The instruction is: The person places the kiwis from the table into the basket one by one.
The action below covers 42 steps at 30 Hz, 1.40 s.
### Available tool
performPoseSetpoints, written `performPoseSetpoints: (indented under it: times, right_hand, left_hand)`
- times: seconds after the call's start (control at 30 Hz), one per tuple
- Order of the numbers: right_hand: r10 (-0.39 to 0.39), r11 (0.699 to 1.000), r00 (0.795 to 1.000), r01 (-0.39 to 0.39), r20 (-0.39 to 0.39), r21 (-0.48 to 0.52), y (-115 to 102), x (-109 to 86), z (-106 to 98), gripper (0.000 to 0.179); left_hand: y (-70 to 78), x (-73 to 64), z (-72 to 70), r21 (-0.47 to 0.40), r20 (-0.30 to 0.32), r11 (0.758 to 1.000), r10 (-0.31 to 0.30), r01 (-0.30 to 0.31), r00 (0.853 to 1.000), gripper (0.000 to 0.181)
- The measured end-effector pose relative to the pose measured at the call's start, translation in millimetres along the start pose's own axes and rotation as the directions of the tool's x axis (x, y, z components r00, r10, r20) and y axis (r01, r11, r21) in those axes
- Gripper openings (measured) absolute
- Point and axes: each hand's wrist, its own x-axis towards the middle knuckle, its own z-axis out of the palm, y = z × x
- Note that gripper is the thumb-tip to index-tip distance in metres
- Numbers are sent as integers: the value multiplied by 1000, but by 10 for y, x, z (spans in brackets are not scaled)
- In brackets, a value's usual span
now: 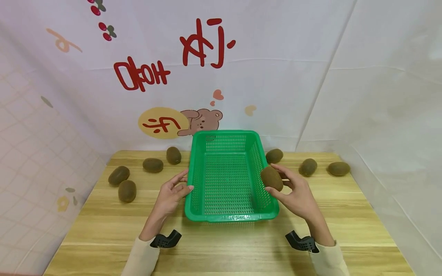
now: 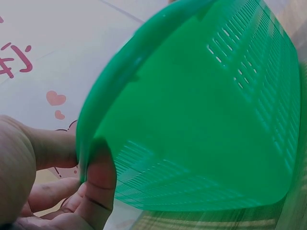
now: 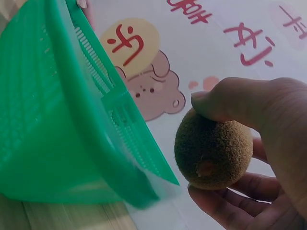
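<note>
A green plastic basket with perforated walls stands in the middle of the table, and no fruit shows inside it. My left hand pinches the basket's left rim; in the left wrist view the thumb and fingers lie on either side of that rim. Between the thumb and fingers of my right hand is a brown fuzzy kiwi, held at the basket's right rim in the head view. The right wrist view shows this kiwi beside the rim, with a gap between them.
Several kiwis lie left of the basket, among them one nearest me and one by the back edge. On the right lie three more, including one at the far right. A printed white cloth hangs behind the wooden table.
</note>
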Motion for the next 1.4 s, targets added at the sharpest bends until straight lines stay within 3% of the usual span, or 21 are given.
performPoseSetpoints:
  times: [0.3, 0.87, 1.2, 1.4]
  right_hand:
    - [-75, 996, 997, 76, 22, -52, -71, 10, 159, 72]
    - [-79, 996, 995, 82, 57, -45, -135, -4, 219, 71]
    - [-65, 988, 994, 77, 92, -132, -86, -3, 174, 80]
    - [-13, 978, 993, 38, 119, -204, -39, 1, 161, 86]
  left_hand:
    - [-19, 8, -11, 5, 1, 1000, 10, -10, 1000, 65]
    - [4, -11, 3, 9, -18, 1000, 4, -4, 1000, 64]
    - [36, -20, 57, -24, -43, 1000, 6, -7, 999, 62]
    - [25, -14, 46, -29, -40, 1000, 3, -4, 999, 62]
